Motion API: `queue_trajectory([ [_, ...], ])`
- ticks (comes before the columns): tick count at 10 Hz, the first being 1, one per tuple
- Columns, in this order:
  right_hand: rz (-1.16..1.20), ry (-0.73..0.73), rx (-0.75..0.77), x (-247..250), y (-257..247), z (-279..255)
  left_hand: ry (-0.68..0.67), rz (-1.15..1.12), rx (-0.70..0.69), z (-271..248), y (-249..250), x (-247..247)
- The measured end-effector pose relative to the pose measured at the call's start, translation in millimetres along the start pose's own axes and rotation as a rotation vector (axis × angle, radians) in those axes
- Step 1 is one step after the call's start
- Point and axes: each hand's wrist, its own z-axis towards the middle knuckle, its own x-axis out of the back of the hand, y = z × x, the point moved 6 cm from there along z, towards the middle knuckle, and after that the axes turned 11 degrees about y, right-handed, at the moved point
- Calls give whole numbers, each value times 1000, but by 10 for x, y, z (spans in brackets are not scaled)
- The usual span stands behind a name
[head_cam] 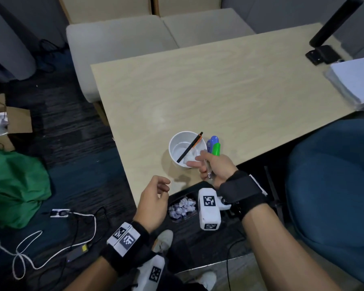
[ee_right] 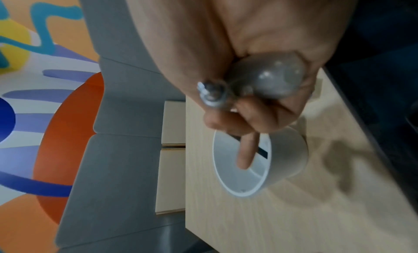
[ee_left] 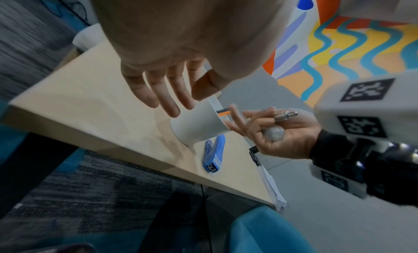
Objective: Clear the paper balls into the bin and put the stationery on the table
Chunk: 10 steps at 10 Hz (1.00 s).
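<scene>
The cup (head_cam: 187, 149) stands upright on the table (head_cam: 229, 85), near the table's front edge. A black pen (head_cam: 189, 147) with an orange clip leans inside the cup, its top resting on the rim.

Right hand (head_cam: 217, 168): positioned at the cup's near-right rim. It grips two items, a green marker (head_cam: 216, 149) and a silver pen (ee_left: 285, 114). The ring and little fingers curl round both shafts, while the index finger (ee_right: 246, 153) extends over the cup opening. The marker's clear rounded end (ee_right: 267, 76) points back toward the wrist.

Left hand (head_cam: 153, 203): positioned off the table edge, nearer than the cup and to its left. The fingers are relaxed and slightly spread, holding nothing and touching nothing.

A blue stapler (ee_left: 213, 154) lies flat on the table just beside the cup, on its right.

The bin (head_cam: 184, 195) sits on the floor below the table edge, nearer than the cup. Paper balls (head_cam: 182, 207) lie inside it.

A paper stack (head_cam: 357, 80) lies at the table's far right, well apart from the cup.
</scene>
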Motion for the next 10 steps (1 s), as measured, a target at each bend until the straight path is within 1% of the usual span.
queue_trajectory([
  [1,50,-22,-28,-45,-36,-53,-21,-6,-5,16,39,-27],
  [2,72,-21,-5,-91,-149,-73,-28,-28,2,37,118,-61],
  [3,100,16,-25,-33,-173,-101,-37,-38,-11,60,180,-89],
  [5,-33,80,17,250,-169,-156,-68,-36,2,62,163,-98],
  [6,-39,106,-3,280,-142,-175,-84,-24,14,51,121,-107],
  [7,-123,74,129,179,-207,-193,-82,-16,14,59,80,-95],
  [8,-298,-15,327,-28,-307,-271,-85,-5,21,71,50,-64],
  [9,-452,17,406,-151,-380,-275,-91,5,-4,70,51,-42],
  [10,-327,134,404,-48,-404,-176,-81,2,1,80,50,-28],
])
